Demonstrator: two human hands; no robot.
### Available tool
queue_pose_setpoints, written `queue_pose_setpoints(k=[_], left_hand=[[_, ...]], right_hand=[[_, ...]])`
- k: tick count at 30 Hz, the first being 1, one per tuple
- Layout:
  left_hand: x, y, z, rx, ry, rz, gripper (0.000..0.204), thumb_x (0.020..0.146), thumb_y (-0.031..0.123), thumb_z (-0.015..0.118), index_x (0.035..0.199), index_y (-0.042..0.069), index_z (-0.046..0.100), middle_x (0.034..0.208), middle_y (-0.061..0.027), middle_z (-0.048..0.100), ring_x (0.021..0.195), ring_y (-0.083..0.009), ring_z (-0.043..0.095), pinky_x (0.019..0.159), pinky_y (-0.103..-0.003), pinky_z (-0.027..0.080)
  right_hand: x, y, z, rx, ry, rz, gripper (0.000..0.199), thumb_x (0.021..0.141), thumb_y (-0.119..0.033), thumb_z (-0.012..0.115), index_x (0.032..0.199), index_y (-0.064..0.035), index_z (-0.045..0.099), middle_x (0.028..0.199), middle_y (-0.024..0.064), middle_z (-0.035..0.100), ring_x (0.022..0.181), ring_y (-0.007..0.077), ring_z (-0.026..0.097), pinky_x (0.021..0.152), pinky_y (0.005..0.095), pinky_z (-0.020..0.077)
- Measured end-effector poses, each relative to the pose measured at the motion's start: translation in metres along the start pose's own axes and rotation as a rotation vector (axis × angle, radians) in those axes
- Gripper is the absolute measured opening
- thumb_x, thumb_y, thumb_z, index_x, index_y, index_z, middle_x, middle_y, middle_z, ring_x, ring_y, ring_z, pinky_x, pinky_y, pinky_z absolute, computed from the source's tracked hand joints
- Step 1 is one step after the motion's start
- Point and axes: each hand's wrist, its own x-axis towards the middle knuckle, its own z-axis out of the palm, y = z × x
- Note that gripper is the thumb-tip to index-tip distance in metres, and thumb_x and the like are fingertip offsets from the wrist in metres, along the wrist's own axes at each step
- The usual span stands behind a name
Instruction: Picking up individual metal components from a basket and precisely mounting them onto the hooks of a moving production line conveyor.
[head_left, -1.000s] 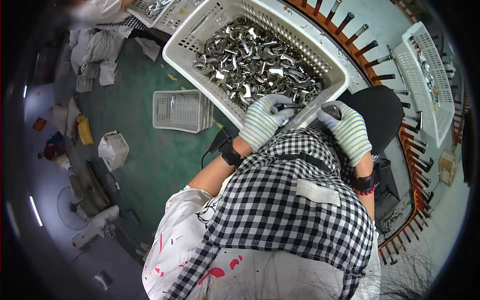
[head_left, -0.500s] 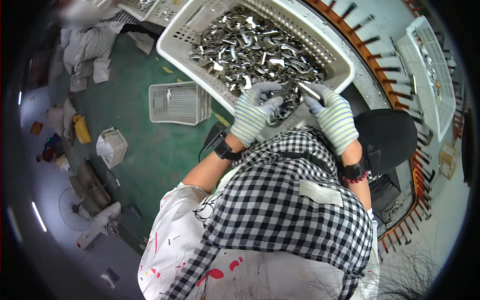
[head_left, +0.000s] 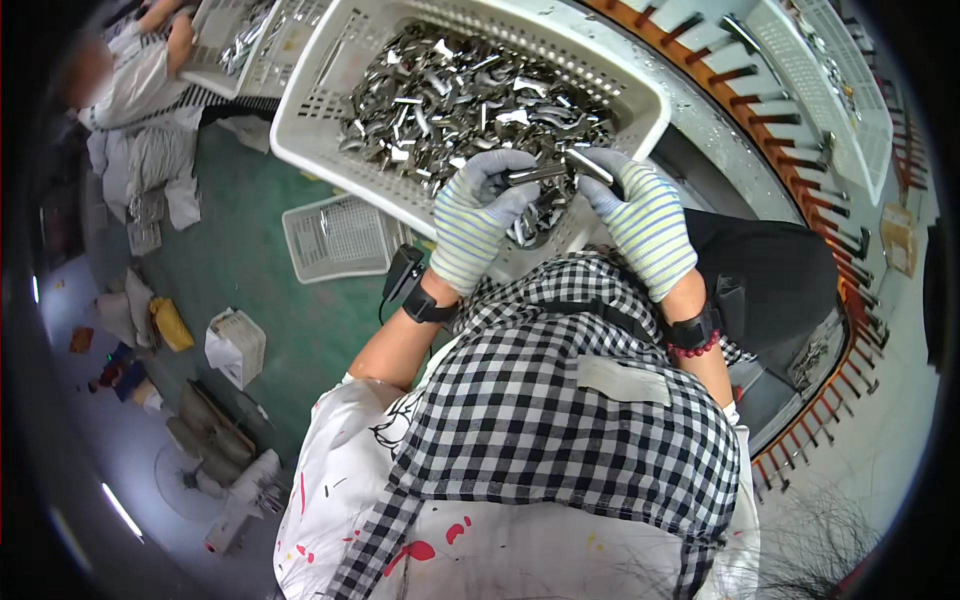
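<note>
1. Over the last second our view has swung so the large white perforated plastic basket sits higher and closer in the picture, and both our gloved hands have come up over its near rim
2. Our left hand, in a grey-and-white striped knit glove, is curled around a small shiny bent metal piece, fingers closed narrowly on one end
3. Our right hand, in a matching striped glove, pinches the other end of that same piece between thumb and fingertips; a second ago the hands were lower and further apart, so we judge the piece has just been lifted out and brought between them
4. The piece hangs just above the heap of loose bright metal stampings filling the basket
5. Around us: a smaller empty white basket on the green floor, another white tray at upper right, and an orange rack of dark pegs curving beside the basket
6. Another person's sleeve works at a further basket, upper left
7. Our checked apron hides what lies below the hands
</note>
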Motion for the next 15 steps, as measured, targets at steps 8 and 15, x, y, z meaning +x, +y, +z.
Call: queue_pose_setpoints(k=[8,15], left_hand=[[0.085,0.009,-0.022,1.201,-0.147,0.616,0.041,0.093,0.002,0.067,0.133,0.008,0.07,0.145,-0.0201,0.062,0.133,-0.0401,0.06,0.117,-0.049,0.046],[0.189,0.054,0.074,1.17,-0.305,0.733,0.06,0.096,0.036,0.072,0.147,0.006,0.06,0.151,-0.0225,0.058,0.141,-0.0399,0.054,0.119,-0.048,0.044]], right_hand=[[-0.022,0.009,0.006,-0.124,-0.169,0.099,0.049,0.105,-0.033,0.062,0.146,-0.0072,0.061,0.138,0.0248,0.069,0.129,0.0408,0.065,0.11,0.0445,0.0522],[-0.044,0.027,-0.026,-0.023,0.111,0.133,0.041,0.104,-0.027,0.06,0.137,-0.0027,0.067,0.127,0.0251,0.072,0.118,0.0412,0.07,0.104,0.045,0.0541]])
